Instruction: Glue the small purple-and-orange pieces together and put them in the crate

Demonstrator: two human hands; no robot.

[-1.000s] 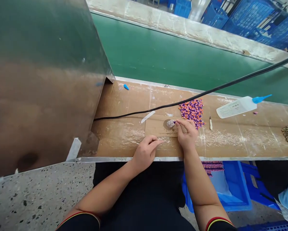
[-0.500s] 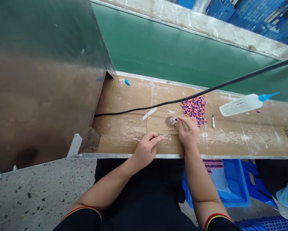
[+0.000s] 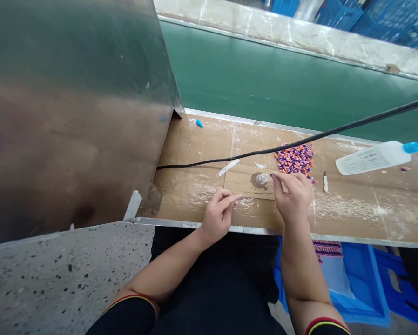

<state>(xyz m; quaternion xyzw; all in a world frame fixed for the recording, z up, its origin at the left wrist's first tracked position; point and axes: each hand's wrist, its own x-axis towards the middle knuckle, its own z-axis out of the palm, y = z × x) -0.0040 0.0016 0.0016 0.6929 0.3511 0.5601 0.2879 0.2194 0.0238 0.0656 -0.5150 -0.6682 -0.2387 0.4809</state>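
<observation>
Right hand (image 3: 294, 197): pinching a small dark purple piece (image 3: 272, 175) between thumb and forefinger; the piece is sitting just right of a small clear container (image 3: 262, 179), apart from it.

Left hand (image 3: 218, 216): curling loosely near the bench's near edge, forefinger pointing right; a pinkish speck is showing by its fingertip, but whether the hand is gripping it, one cannot tell.

Clear container: standing on a cardboard strip (image 3: 244, 181), with a dark stain surrounding it.

Pile of purple, orange and pink pieces (image 3: 296, 158): lying beyond the right hand, on the far side.

White bottle with blue nozzle (image 3: 369, 158): lying on its side, far right. Small white-handled tool (image 3: 325, 184): lying between pile and bottle.

Step in hand, as judged: handling one piece beside the container. The next move is seemingly calling for a firm fingertip pinch, keeping clear of the container's rim.

Difference: half a second ago the piece was meeting the container; now a gap is showing. The left hand is keeping much the same pose.
</observation>
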